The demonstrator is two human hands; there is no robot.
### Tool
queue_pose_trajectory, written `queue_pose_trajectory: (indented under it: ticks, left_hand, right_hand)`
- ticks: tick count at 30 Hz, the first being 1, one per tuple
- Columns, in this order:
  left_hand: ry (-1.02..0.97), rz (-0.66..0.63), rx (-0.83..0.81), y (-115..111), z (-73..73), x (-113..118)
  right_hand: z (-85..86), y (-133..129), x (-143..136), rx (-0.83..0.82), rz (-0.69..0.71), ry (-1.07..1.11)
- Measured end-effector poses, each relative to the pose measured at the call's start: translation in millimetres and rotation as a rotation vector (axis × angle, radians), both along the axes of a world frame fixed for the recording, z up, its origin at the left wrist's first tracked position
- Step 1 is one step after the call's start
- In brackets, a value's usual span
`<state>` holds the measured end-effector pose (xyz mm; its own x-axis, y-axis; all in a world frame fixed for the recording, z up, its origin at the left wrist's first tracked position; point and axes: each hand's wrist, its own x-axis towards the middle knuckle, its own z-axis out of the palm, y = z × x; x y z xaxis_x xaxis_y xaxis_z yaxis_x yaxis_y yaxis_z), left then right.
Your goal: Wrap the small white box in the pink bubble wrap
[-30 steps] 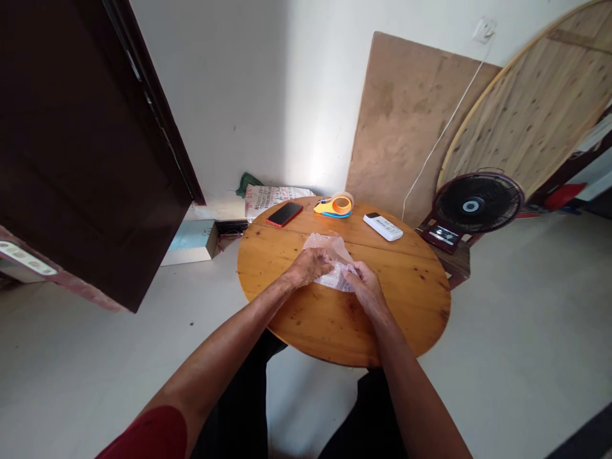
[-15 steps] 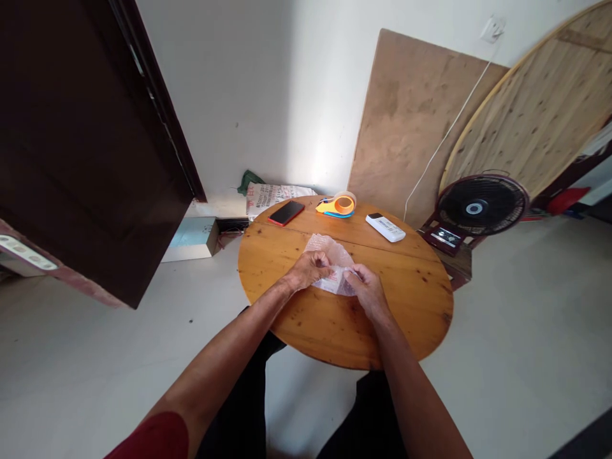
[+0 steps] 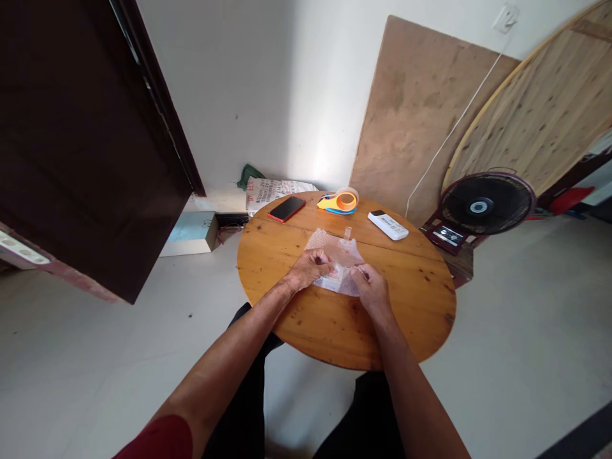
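A sheet of bubble wrap [image 3: 335, 247] lies on the round wooden table [image 3: 411, 306], its near part folded over something flat with faint red print. My left hand [image 3: 310, 268] pinches the left side of that fold between thumb and fingers. On the right side, my right hand [image 3: 371, 284] has its fingers closed on the wrap's edge. A short strip of clear tape [image 3: 348, 233] sticks out past the wrap's far edge. What lies inside the fold is mostly hidden.
An orange tape dispenser [image 3: 342, 201] sits at the table's far side. To its left is a red-edged phone [image 3: 287, 208]; to its right, a white device [image 3: 388, 225]. A fan [image 3: 482, 207] stands beyond the table's right edge, and a dark door [image 3: 86, 146] is at left.
The far part of the bubble wrap now lies flatter and wider, and the tape strip at its far edge has come into view. Both hands keep their hold, the right shifting slightly right.
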<state>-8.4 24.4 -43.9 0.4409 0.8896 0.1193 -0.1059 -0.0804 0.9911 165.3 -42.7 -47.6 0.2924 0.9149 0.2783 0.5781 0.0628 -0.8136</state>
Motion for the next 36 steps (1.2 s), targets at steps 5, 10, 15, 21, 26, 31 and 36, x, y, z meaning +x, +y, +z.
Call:
queue_pose_trajectory:
  ticks: [5, 10, 15, 21, 26, 31, 36]
  left_hand:
    - [0.085, 0.035, 0.027, 2.7, -3.3, 2.4]
    - [0.133, 0.06, 0.046, 2.8, -0.4, 4.1]
    - [0.16, 0.043, 0.048, 1.7, 3.1, 4.7]
    - [0.184, 0.042, 0.054, 0.8, 4.9, 4.3]
    - [0.203, 0.047, 0.058, 2.1, 4.3, 5.0]
    - [0.222, 0.041, 0.049, 1.8, 5.6, 4.9]
    - [0.295, 0.058, 0.07, 0.7, 9.0, 6.9]
  right_hand:
    - [0.8, -0.9, -1.2, -0.051, -0.089, -0.315]
    - [-0.3, -3.2, -4.2, -0.062, -0.094, -0.373]
    - [0.4, -7.3, -8.5, 0.029, -0.066, -0.46]
    - [3.7, -7.7, -10.6, 0.303, 0.132, -0.464]
    - [7.2, -8.5, -14.0, 0.291, 0.136, -0.66]
    - [13.2, -14.2, -20.0, 0.335, 0.102, -0.775]
    - [9.6, -13.5, -22.2, 0.303, 0.089, -0.812]
